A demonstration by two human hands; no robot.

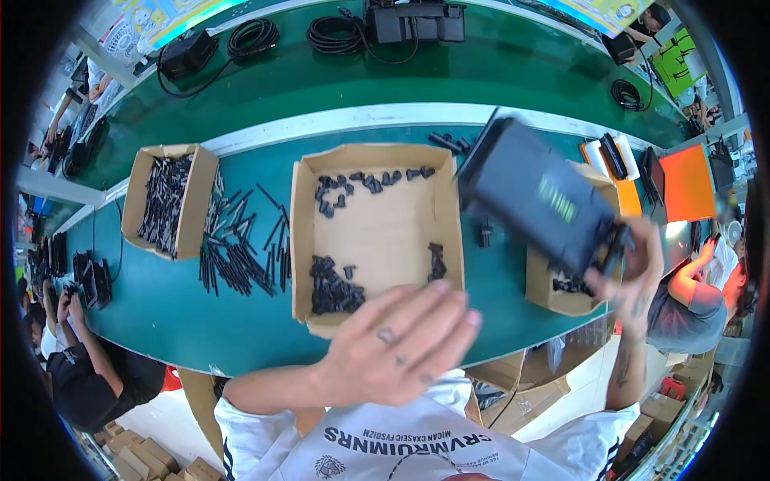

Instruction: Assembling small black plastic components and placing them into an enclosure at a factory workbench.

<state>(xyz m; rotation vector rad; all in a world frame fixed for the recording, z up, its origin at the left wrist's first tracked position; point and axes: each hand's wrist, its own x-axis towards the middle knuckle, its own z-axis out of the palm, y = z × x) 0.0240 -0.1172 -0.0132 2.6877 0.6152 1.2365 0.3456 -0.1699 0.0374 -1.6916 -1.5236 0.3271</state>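
My right hand (634,276) grips the near end of a black box-shaped plastic case (536,192) with green lettering on its face. The case is tilted and blurred, raised above the right part of the bench. My left hand (401,341) hovers at the near edge of a shallow cardboard box (377,232), back of the hand up, fingers stretched out and nothing seen in them. Inside that box, small black plastic fittings (333,289) lie in a heap at the near left, with others along the far side. The held case partly hides a smaller cardboard box (573,303) containing small dark parts.
On the left stands a carton (188,208) of thin black rods, with loose rods (241,248) beside it. A raised green shelf (481,72) carries black devices and coiled cables (335,36). An orange panel (690,183) stands at right. Other people (100,377) sit on both sides.
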